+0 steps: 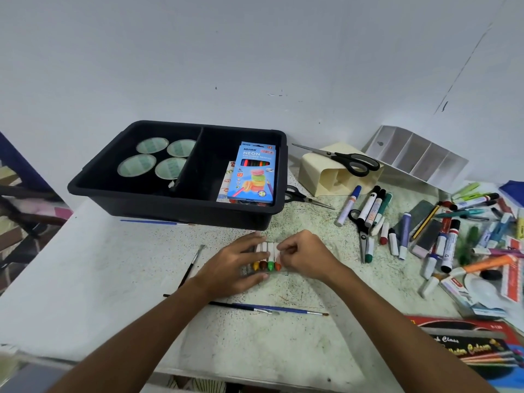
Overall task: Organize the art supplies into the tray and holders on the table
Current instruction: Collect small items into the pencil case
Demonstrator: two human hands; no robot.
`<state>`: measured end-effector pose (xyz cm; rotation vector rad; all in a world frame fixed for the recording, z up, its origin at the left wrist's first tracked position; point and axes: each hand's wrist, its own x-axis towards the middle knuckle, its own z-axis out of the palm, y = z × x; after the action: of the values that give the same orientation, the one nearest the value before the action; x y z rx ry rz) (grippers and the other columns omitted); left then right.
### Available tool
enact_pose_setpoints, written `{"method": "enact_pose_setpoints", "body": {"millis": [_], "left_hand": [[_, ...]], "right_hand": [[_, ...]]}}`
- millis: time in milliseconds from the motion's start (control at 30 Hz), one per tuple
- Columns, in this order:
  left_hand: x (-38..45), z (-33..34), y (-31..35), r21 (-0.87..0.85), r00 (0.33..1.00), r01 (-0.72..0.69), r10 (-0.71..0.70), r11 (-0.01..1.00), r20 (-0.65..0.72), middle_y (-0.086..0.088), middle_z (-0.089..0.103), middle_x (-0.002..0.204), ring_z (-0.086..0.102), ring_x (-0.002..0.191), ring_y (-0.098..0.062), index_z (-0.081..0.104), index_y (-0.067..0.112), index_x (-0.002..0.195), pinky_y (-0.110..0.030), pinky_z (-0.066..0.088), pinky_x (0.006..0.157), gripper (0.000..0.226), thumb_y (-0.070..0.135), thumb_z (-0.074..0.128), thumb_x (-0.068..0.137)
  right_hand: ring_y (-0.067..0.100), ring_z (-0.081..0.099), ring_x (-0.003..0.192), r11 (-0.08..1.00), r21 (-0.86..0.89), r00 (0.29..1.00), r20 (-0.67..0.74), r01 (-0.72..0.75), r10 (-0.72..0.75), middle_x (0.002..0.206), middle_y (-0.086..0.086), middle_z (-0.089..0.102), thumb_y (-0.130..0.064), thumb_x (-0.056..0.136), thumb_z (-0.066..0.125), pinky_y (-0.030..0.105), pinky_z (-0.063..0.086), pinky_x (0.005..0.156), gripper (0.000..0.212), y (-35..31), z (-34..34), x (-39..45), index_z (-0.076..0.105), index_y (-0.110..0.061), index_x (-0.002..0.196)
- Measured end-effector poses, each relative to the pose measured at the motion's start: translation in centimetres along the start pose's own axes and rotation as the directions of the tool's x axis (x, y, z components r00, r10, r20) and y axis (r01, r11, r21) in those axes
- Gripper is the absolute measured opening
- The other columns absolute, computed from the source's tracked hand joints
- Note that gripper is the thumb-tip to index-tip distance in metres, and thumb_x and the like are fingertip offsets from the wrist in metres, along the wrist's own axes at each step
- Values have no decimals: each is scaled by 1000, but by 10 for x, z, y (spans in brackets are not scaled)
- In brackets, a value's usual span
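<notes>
Lining up a short row of paper-wrapped oil pastels point(268, 258) on the speckled pale-green table point(297, 341), the person works just in front of the black two-compartment plastic tray point(175, 205). The left hand point(235, 265) lies flat with fingers straight, touching the left end of the row, seemingly to keep the sticks from rolling apart. The right hand point(306, 258) has curled fingers that pinch the rightmost stick, probably to square it against the rest so the set can be lifted as one.

The tray sits toward the table's back edge; its left compartment holds four round pale-green tape rolls point(157, 158), its right a blue box of neon coloured pencils point(252, 174). A cream plastic holder point(326, 177) lies on its side behind the loose markers point(371, 208), with black-handled scissors point(340, 158) resting on top. A white slotted organiser point(416, 154) leans near the back-right corner. Most supplies are yet unsorted along the right edge, so the job looks early.
</notes>
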<state>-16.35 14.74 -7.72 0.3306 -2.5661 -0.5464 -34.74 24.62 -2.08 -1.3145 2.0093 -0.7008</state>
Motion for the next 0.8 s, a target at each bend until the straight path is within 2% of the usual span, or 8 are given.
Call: {"method": "enact_pose_setpoints", "body": {"millis": [67,200,300,367,433,567,633,800], "left_hand": [[0,0,0,6,1000,-8,8,1000,5,-13,61,131,51,128,-24,72,11,115,-38,48,102,42,35,77,81],[1,-2,3,8,1000,-11,11,1000,4,-12,61,129,53,125,-24,71,10,115,-34,49,99,42,34,77,81],[2,-3,6,-32,1000,-6,6,999,1,-12,61,129,52,125,-19,66,6,121,-29,45,104,51,33,78,80],[1,-4,6,-83,998,59,-59,995,0,-9,58,132,47,127,-9,59,6,127,-21,40,107,62,38,78,78],[0,-5,6,-115,991,130,-131,985,-4,-6,56,135,46,127,-7,54,7,131,-15,37,106,70,42,79,76],[1,-6,6,-102,987,158,-160,982,-10,-8,58,131,53,122,-16,56,5,129,-30,46,103,73,41,83,72],[1,-6,6,-94,986,161,-163,982,-17,-7,59,129,54,119,-16,56,5,129,-31,48,101,74,42,83,71],[2,-7,5,-68,979,194,-198,979,-50,-4,60,125,53,116,-14,58,10,126,-29,46,98,75,48,84,67]], "right_hand": [[12,63,67,998,50,1000,9,-28,27,82,3,68,-2,83,69,19,50,60,21,1,0,0,71,-3,104],[13,61,50,981,174,997,27,-81,78,62,3,65,5,78,74,26,53,54,18,1,-1,1,68,-6,91],[12,59,45,970,219,994,45,-102,95,55,4,64,8,76,75,24,51,49,20,0,-2,2,65,-9,83],[10,57,41,969,222,994,52,-106,97,51,2,63,8,76,75,20,46,45,21,0,-2,2,64,-9,80],[9,56,40,972,212,994,51,-104,95,50,1,62,7,76,76,18,43,43,21,-1,-2,2,64,-10,79],[13,57,43,976,197,995,46,-97,90,56,6,63,6,76,76,23,46,45,21,-3,-2,2,63,-10,79],[14,58,44,977,189,995,45,-97,90,58,7,64,7,77,76,24,46,46,21,-5,-2,2,63,-10,80],[6,54,38,986,151,997,45,-64,58,55,4,63,4,79,75,17,41,41,19,-4,-3,1,63,-11,83]]}}
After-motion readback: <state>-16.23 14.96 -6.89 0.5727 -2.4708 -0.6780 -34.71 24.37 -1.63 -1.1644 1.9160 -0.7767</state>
